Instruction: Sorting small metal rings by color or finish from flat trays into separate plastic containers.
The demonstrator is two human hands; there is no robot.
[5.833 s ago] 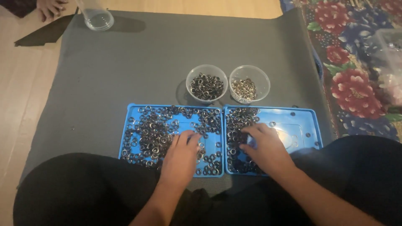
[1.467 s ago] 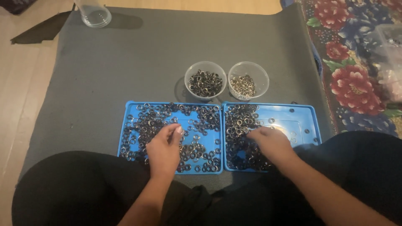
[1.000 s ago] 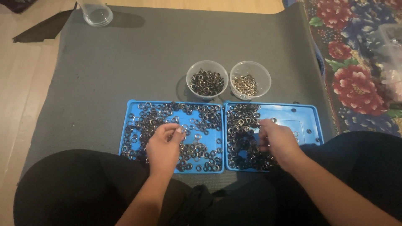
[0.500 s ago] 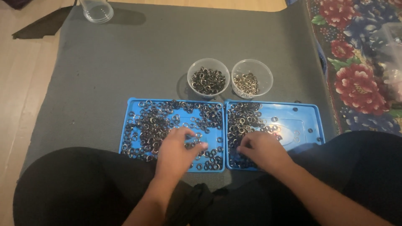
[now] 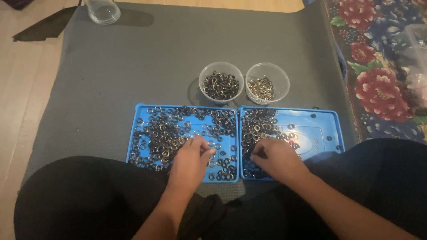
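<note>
Two blue trays lie side by side on a grey mat. The left tray (image 5: 138, 133) is strewn with several small dark and silver metal rings (image 5: 162, 133). My left hand (image 5: 192, 158) rests on its near right part, fingertips curled down among the rings. The right tray (image 5: 327, 129) has rings (image 5: 258, 126) heaped in its left half. My right hand (image 5: 276, 160) lies palm down on that tray's near left corner, fingers bent onto the rings. Whether either hand pinches a ring is hidden.
Two clear round cups stand just beyond the trays: the left cup (image 5: 221, 84) holds dark rings, the right cup (image 5: 267, 87) lighter ones. An empty clear cup (image 5: 102, 10) sits at the mat's far left. A flowered rug (image 5: 382, 66) borders the right. My legs frame the trays.
Both hands have dropped from a raised pinching pose back down onto the rings. The left hand shifted right, the right hand moved left toward the tray's near corner.
</note>
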